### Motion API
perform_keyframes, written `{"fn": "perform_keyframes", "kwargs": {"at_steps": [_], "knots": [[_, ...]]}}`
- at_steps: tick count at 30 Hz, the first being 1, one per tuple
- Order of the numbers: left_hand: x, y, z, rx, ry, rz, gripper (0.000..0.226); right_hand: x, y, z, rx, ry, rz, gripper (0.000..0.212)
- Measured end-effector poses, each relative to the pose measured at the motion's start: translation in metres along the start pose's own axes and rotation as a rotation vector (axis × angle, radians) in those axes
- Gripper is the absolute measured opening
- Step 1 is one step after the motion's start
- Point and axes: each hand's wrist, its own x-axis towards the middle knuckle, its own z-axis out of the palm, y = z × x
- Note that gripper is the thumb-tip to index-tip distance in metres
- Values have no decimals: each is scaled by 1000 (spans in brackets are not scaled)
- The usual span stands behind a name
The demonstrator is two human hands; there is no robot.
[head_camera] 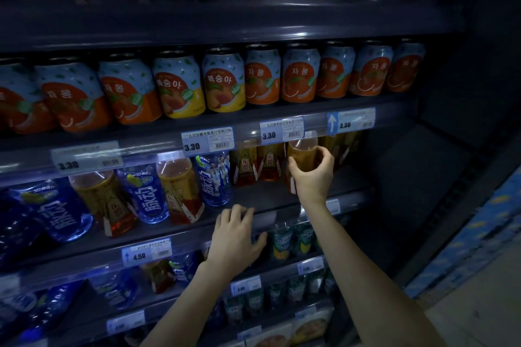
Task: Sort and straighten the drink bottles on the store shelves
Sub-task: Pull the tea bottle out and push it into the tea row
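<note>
A clear plastic bottle of amber drink (pixel 302 153) stands upright on the dark middle shelf (pixel 262 193), right of centre in the frame, its top hidden behind the price rail above. The right hand (pixel 313 177) grips it from the front, fingers and thumb curled round its body.

Just left of it, further back on the same shelf, stand two more amber bottles with red-and-gold labels (pixel 257 166). A bare stretch of shelf lies in front of them.

The left hand (pixel 235 236) is lower and to the left, well apart from the held bottle. It rests on the shelf's front edge with fingers loosely bent and holds nothing.

Further left, blue bottles (pixel 214 177) and amber ones alternate. Orange and yellow drink cans (pixel 222 82) line the shelf above, with white price tags (pixel 208 140) beneath them.
</note>
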Motion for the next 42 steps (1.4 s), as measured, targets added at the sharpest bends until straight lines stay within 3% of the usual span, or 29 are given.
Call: {"fn": "perform_keyframes", "kwargs": {"at_steps": [8,14,18,22,25,29,35,42], "knots": [[3,-1,2,17,-27,-24,67,-24,25,-3,-128,-41,14,76],[5,2,1,26,-39,-55,67,-15,32,-11,-104,-97,36,60],[6,4,1,20,-40,-69,65,-11,38,-12,-147,-152,42,63],[7,4,0,16,-32,-79,63,-15,37,-7,-165,-112,82,80],[8,4,0,9,-33,-81,63,-15,38,-6,-141,-61,102,66],[8,4,0,0,-37,-83,64,-11,43,-8,-172,-132,90,52],[8,6,-2,10,-46,-84,64,-13,34,1,-277,-58,89,77],[11,10,-6,0,-75,-106,60,-4,35,9,-326,-75,107,64]]}}
